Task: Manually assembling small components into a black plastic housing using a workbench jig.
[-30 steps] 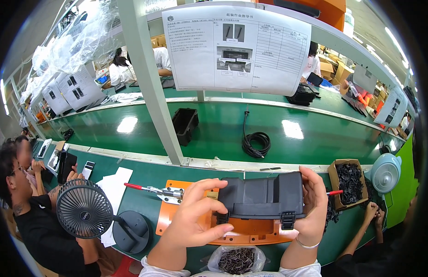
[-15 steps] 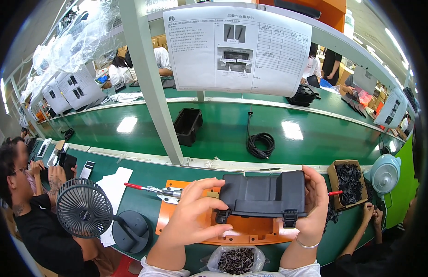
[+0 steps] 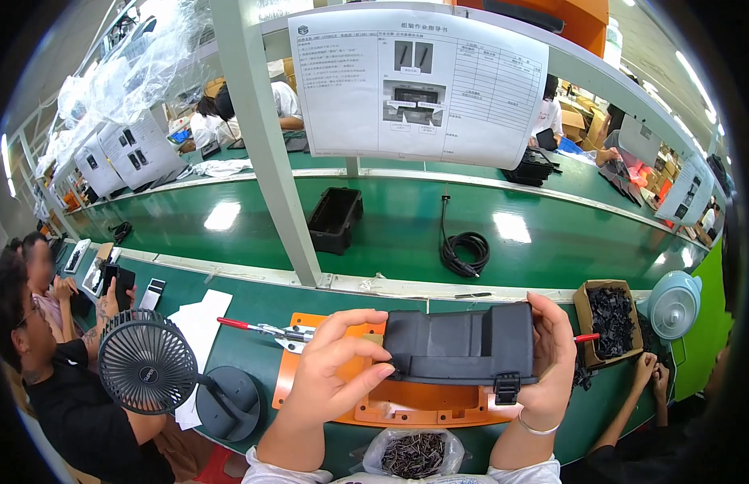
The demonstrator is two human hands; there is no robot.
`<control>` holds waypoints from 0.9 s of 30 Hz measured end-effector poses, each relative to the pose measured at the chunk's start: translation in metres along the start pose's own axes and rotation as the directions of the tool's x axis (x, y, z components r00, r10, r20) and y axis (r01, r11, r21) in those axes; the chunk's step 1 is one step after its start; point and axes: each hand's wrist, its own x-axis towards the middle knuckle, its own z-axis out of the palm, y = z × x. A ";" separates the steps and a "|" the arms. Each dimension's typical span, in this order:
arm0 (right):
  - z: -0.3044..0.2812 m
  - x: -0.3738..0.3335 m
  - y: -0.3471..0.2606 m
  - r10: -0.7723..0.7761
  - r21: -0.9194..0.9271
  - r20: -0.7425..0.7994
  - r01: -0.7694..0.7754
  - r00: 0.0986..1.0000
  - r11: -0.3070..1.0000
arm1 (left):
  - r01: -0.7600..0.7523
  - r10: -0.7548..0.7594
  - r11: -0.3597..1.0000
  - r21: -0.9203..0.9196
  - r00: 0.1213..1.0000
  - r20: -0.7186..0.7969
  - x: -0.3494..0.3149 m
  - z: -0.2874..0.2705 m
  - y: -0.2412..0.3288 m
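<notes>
A black plastic case (image 3: 451, 347) is held between my hands, above an orange fixture plate (image 3: 427, 403). My left hand (image 3: 330, 375) is closed at its left end, with the thumb and fingertips pressed at the lower left corner. Whatever latch is at that corner is hidden by these fingers. Wrapped round the right end is my right hand (image 3: 548, 355), fingers behind the case and thumb side low. A black latch (image 3: 506, 389) hangs from the lower right edge of the case. Beside my left hand lies a toggle clamp (image 3: 265, 331) with a red handle.
A bag of screws (image 3: 413, 453) sits in front of me. At right are a carton of black parts (image 3: 613, 323), a pale blue fan (image 3: 673, 302) and another person's hands (image 3: 653, 371). A black fan (image 3: 148, 363) stands left. Beyond the ledge are a black box (image 3: 336, 219) and coiled cable (image 3: 465, 254).
The left latch, which hung in view below the case, is now out of sight at my left fingertips. My left thumb moved up to the corner. The black box and cable shifted right.
</notes>
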 end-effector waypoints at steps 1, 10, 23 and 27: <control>-0.001 0.000 0.000 0.001 -0.001 0.000 -0.001 1.000 1.000 | 0.003 -0.003 1.000 -0.008 1.000 0.002 0.000 0.000 0.000; -0.005 -0.003 0.002 0.009 -0.024 -0.012 -0.009 1.000 1.000 | 0.070 -0.068 0.997 -0.043 0.997 0.033 0.000 0.000 0.005; 0.001 -0.006 -0.006 -0.006 0.018 -0.032 0.007 0.999 1.000 | 0.024 -0.022 0.987 -0.160 1.000 0.014 -0.005 0.000 0.006; 0.005 0.005 -0.011 0.103 0.035 -0.094 -0.100 0.990 0.994 | -0.016 0.016 1.000 0.004 1.000 -0.010 -0.002 0.008 -0.004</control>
